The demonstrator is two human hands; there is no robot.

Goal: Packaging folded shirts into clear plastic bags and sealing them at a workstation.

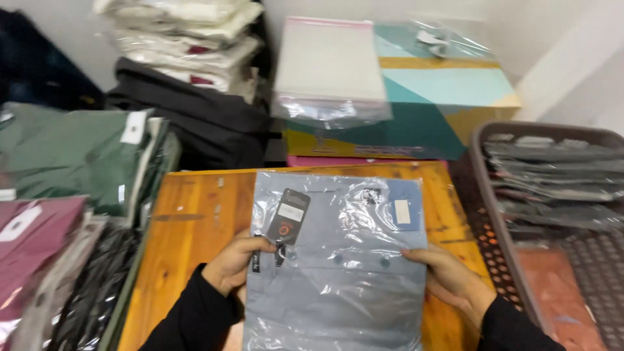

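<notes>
Scene: a person's two bare hands, in black sleeves, hold a bagged grey-blue shirt (338,260) over an orange wooden worktop (195,214).

Left hand (237,263): closed on the bagged shirt's left edge, thumb on top near a dark hang tag (288,218) that sits inside the clear plastic.

Right hand (448,276): its grip clamps the bagged shirt's right edge, fingers curled over the front.

Bagged shirt: lies flat on the worktop, folded, buttons showing through the film; a small white sticker (402,212) sits near its upper right corner.

Progress: the shirt looks already folded and slid inside its bag (whether the flap is sealed cannot be told from here). By the look of it, what remains is to close it up, if needed, and put it with the finished ones.

Beyond the bagged shirt: a stack of empty clear bags (328,65) rests on a teal and yellow box (448,104).

Right of the bagged shirt: a brown plastic basket (484,140) holding bagged grey garments (556,175).

Left of the bagged shirt: piles of bagged garments, a green stack (71,156) and a maroon stack (32,247).

Beyond and left of the bagged shirt: cream garments (188,36) stacked high over a black bundle (188,110).
</notes>
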